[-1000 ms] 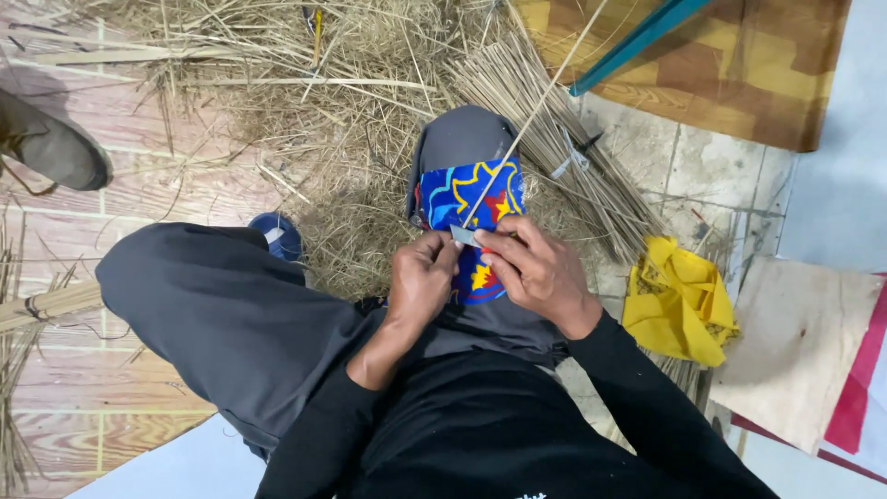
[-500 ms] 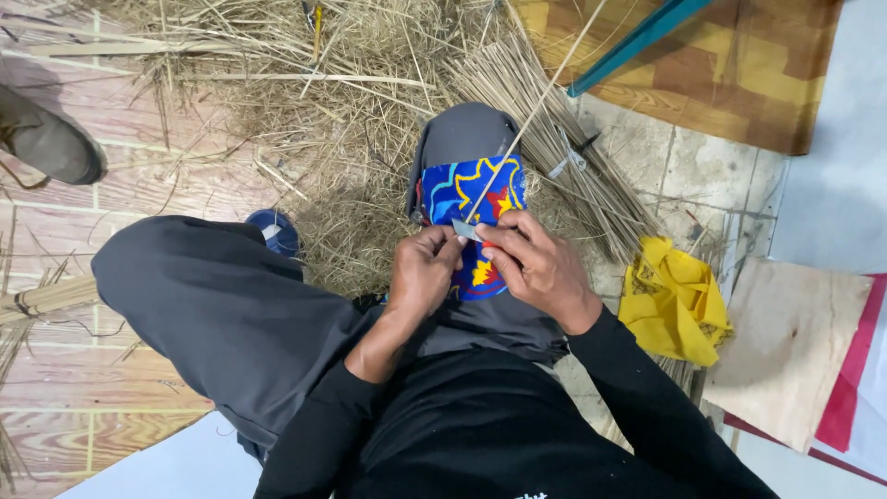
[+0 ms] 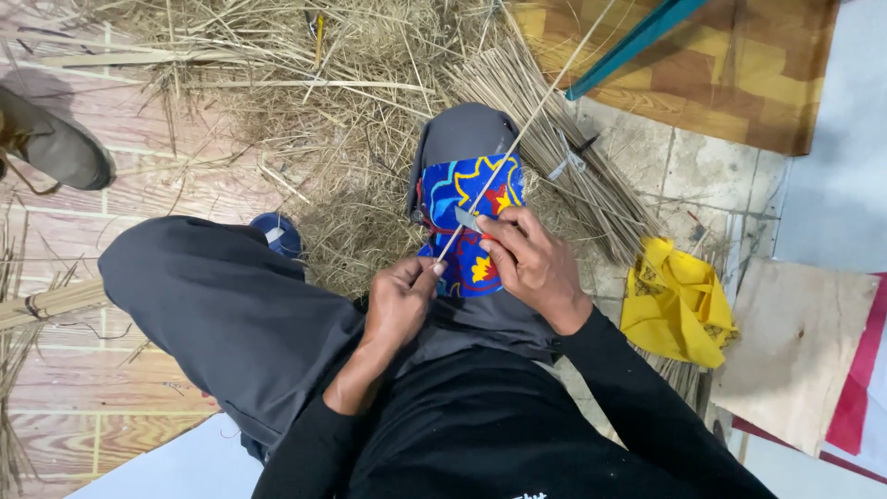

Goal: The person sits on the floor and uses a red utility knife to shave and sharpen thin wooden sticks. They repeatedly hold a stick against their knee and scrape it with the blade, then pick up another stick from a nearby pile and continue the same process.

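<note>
I sit on the floor with my knees up. My left hand [image 3: 399, 298] pinches the near end of a long thin pale stick [image 3: 517, 139] that slants up and away to the right. My right hand [image 3: 527, 261] grips a small metal blade [image 3: 467, 219] pressed against the stick. Both hands work over a bright blue patterned cloth [image 3: 462, 189] draped on my right knee. The two hands are a short way apart along the stick.
A heap of dry straw [image 3: 305, 102] covers the floor ahead. A bundle of trimmed sticks [image 3: 554, 157] lies right of my knee. A yellow cloth [image 3: 674, 300], a teal bar [image 3: 647, 32], a board [image 3: 795, 351] and someone's shoe [image 3: 51, 143] are around.
My left hand has drawn back toward me along the stick, away from the right hand. The blade now shows at my right fingertips.
</note>
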